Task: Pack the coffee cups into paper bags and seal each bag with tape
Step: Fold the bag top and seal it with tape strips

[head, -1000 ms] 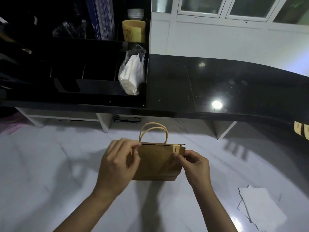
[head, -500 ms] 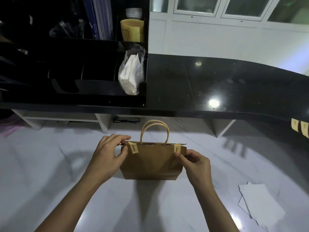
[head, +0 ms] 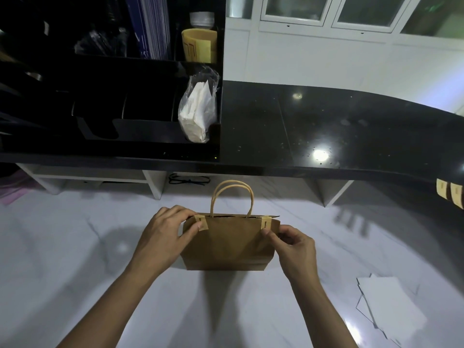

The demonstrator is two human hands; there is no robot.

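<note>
standing upright near the middle of the white marble surface (head: pixel 75 285): a brown paper bag (head: pixel 229 244), twin handles (head: pixel 232 197) looped up at the far side. reaching in from the near left, forearm angled toward the bag, left hand (head: pixel 163 237) curled over the bag's top left corner, thumb pressed on a strip of tan tape (head: pixel 201 222) folded over the rim, fingers wrapped behind the top edge; closed on that corner. reaching in from the near right, right hand (head: pixel 295 248) bent at the wrist, thumb and forefinger pinched on the bag's upper right edge just below a second tape strip (head: pixel 265 222); remaining fingers curled in loosely. bag mouth nearly closed, a thin dark slit between the two strips. contents hidden; cannot tell whether cups inside. further off, a black counter (head: pixel 326 126), with a plastic-wrapped stack of napkins (head: pixel 197 114) in a black organiser (head: pixel 113 116) at the far left. more tan strips (head: pixel 450 195) stuck on the counter edge at far right. white sheets (head: pixel 386 305) lying at the near right.
</note>
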